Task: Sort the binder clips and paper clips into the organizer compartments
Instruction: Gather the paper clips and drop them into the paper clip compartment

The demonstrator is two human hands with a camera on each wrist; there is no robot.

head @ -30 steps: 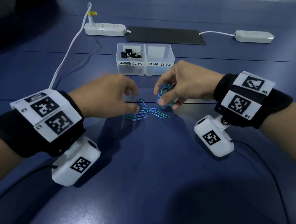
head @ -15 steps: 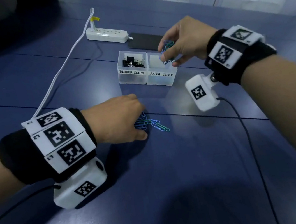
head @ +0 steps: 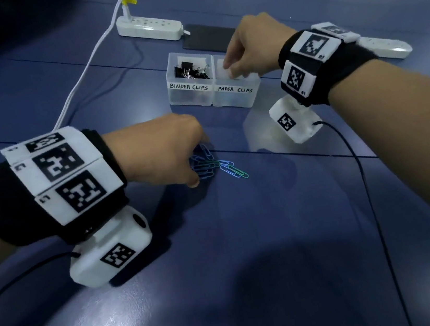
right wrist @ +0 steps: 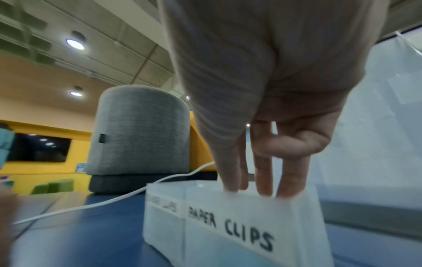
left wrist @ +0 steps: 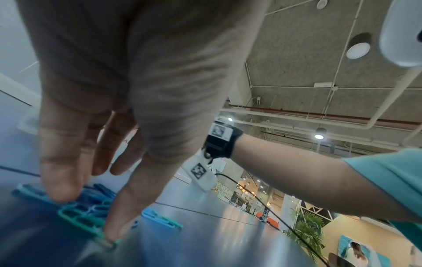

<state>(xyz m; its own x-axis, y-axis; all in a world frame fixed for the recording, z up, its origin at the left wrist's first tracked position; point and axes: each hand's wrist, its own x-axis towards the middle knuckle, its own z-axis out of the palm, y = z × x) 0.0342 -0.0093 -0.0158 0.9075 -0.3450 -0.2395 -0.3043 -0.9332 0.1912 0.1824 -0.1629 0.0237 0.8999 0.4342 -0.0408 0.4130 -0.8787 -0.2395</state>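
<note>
Looks like we're mid-drop on the paper clip run. The right hand [head: 248,49] is over the far-right half of the clear plastic two-compartment organizer [head: 191,99], the half hand-labelled PAPER CLIPS [head: 235,89]. In the right wrist view its fingers [right wrist: 265,173] hang down nearly straight with the tips dipped just inside the rim, and I can't see a clip between them, so I'd guess the load has been let go, though whatever lies inside the bin is hidden behind the frosted wall.

The left hand [head: 163,153] is on the dark blue bench [head: 249,267], nearer and to the left, with its fingers [left wrist: 61,180] spread and the tips pressing down on the pile of blue and teal plastic-coated paper clips [head: 217,166]. It's touching, not really pinching yet as far as I can tell.

The clips are thin, flat and overlapping, a few trailing off to the right of the hand. They'll probably slide or tangle, so the next move calls for raking a few together and pinching them up off the slick surface, then carrying them to the same right-hand compartment.

The black metal binder clips [head: 190,70] already sit in the left compartment marked BINDER CLIPS; none are loose on the bench that I can see.
</note>
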